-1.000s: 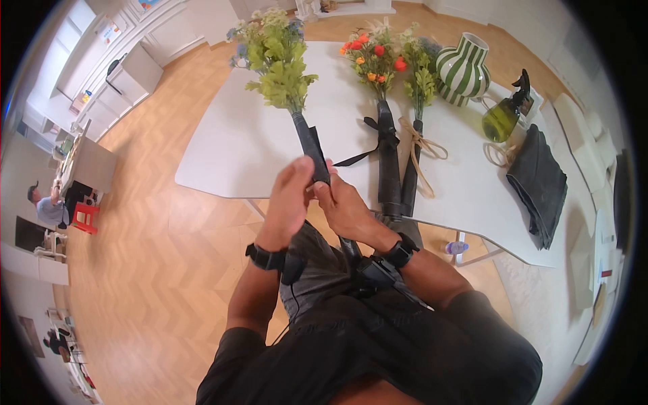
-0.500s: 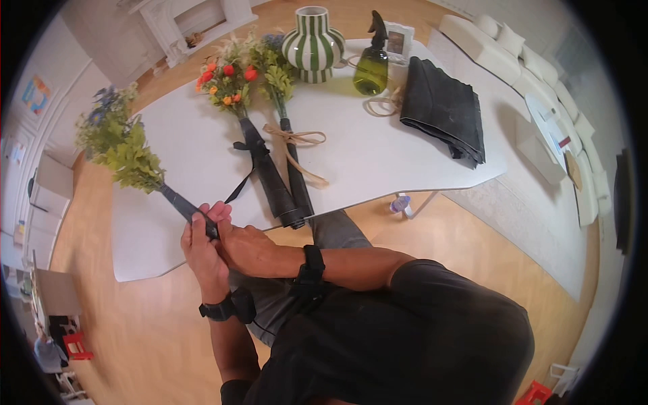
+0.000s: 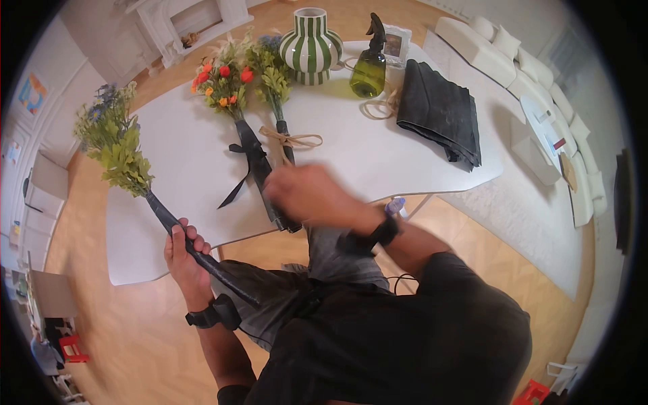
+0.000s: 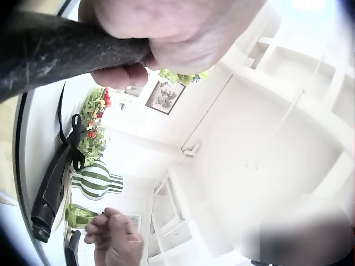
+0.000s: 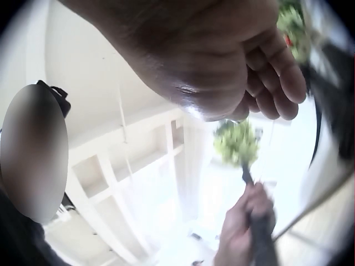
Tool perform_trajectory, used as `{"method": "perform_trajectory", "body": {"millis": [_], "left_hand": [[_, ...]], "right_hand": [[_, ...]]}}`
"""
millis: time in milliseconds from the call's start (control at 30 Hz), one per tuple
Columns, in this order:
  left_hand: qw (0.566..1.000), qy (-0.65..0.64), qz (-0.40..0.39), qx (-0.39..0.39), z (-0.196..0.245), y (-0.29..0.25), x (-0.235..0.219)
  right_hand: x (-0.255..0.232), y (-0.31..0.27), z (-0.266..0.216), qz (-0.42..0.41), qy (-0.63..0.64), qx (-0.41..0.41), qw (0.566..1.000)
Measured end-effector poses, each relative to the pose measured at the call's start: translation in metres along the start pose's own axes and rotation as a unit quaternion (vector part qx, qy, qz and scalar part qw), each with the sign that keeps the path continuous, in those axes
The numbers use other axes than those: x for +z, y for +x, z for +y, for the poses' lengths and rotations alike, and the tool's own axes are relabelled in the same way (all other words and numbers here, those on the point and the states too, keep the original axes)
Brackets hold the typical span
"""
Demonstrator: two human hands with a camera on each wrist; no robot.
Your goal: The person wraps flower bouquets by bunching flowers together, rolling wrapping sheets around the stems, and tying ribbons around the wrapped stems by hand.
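Note:
My left hand (image 3: pixel 187 262) grips the black-wrapped stems of a bouquet (image 3: pixel 128 169) with green leaves and small blue and white flowers. The bouquet slants up to the left, and the wrapped stem end (image 3: pixel 233 282) points down over my lap. Blurred, my right hand (image 3: pixel 312 196) passes over the lower wraps of two other bouquets, its fingers loosely bent with nothing seen in them. One is a bouquet of red and orange flowers (image 3: pixel 226 81), its black wrap tied with a black ribbon (image 3: pixel 255 151). Beside it lies a leafy bouquet (image 3: pixel 272 81) tied with a tan cord (image 3: pixel 302 140).
At the back of the white table (image 3: pixel 378 162) stand a green-striped vase (image 3: pixel 310 50), a green spray bottle (image 3: pixel 369 73) and a picture frame (image 3: pixel 397 44). Folded black wrapping material (image 3: pixel 439 111) lies on the right, near a tan cord coil (image 3: pixel 379 108).
The view has swung to the right. Both hands were together on the stems; my right hand has let go and moved right, while the left keeps hold of the bouquet.

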State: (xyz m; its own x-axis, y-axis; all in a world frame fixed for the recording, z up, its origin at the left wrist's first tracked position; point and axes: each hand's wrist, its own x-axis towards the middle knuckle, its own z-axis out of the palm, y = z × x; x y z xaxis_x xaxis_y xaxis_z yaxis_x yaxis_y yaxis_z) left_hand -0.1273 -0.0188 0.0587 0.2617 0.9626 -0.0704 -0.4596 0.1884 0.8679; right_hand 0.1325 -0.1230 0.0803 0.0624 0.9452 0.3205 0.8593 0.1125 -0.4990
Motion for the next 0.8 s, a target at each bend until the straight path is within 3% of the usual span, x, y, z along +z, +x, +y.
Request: {"method": "perform_trajectory", "body": {"millis": [67, 167, 300, 400, 467, 533, 600, 633, 700, 800], "left_hand": [[1.000, -0.010, -0.007, -0.020, 0.003, 0.000, -0.010], [0.999, -0.003, 0.009, -0.047, 0.005, 0.003, -0.019], [0.998, -0.010, 0.021, -0.066, 0.002, 0.006, -0.025], [0.996, -0.018, 0.021, -0.081, -0.002, 0.008, -0.030], [0.996, -0.013, 0.022, -0.085, -0.003, 0.006, -0.032], [0.996, -0.010, 0.023, -0.087, -0.004, 0.007, -0.032], [0.996, -0.012, 0.019, -0.085, -0.006, 0.006, -0.033], [0.996, -0.009, 0.018, -0.089, -0.005, 0.006, -0.033], [0.995, -0.016, 0.020, -0.097, -0.005, 0.006, -0.033], [0.994, -0.031, 0.006, -0.102, -0.007, 0.008, -0.038]], "right_hand": [[-0.049, 0.001, 0.063, 0.126, -0.114, 0.055, 0.984], [-0.098, -0.006, 0.136, 0.087, -0.245, 0.220, 0.940], [-0.100, -0.019, 0.186, 0.062, -0.267, 0.247, 0.929], [-0.098, -0.023, 0.204, 0.050, -0.249, 0.253, 0.934], [-0.109, -0.020, 0.200, -0.004, -0.207, 0.275, 0.939], [-0.135, -0.021, 0.210, 0.132, -0.211, 0.195, 0.949], [-0.181, -0.017, 0.238, 0.259, -0.082, 0.217, 0.938], [-0.212, -0.011, 0.174, 0.310, 0.034, 0.280, 0.908], [-0.256, -0.008, 0.168, 0.422, 0.109, 0.254, 0.863], [-0.304, -0.010, 0.158, 0.481, 0.155, 0.186, 0.843]]}}
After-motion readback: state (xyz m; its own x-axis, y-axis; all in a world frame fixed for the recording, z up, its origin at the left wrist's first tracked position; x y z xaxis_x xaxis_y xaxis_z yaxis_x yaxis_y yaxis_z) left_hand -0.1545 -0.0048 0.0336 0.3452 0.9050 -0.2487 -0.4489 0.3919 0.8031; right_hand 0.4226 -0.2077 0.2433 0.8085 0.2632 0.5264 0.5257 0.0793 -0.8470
